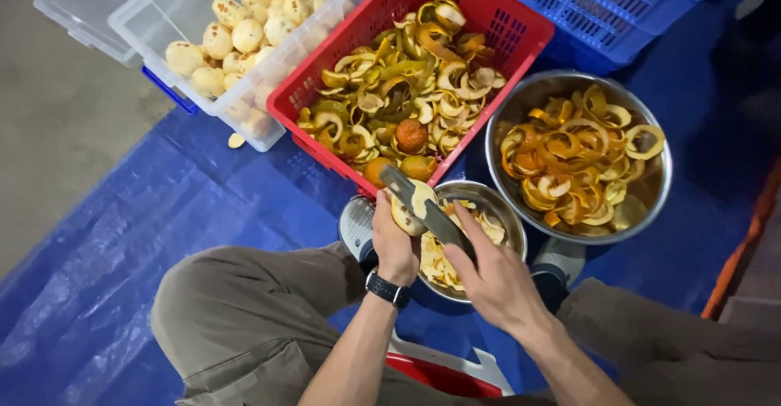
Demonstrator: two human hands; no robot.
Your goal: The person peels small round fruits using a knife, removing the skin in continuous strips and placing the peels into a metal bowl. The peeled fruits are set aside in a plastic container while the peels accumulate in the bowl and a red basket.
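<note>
We see a blue tarpaulin (122,243) spread over a grey concrete floor (57,121). Its wrinkled surface catches soft glare from light above us, while the right side lies in shadow.

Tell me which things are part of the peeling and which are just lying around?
In use:
- left hand holding the fruit
- right hand holding the knife
- small bowl catching peel
- red basket of peel
- big bowl of peel
- clear box of peeled fruit

Lying about:
- blue crate
- blue sheet
</note>
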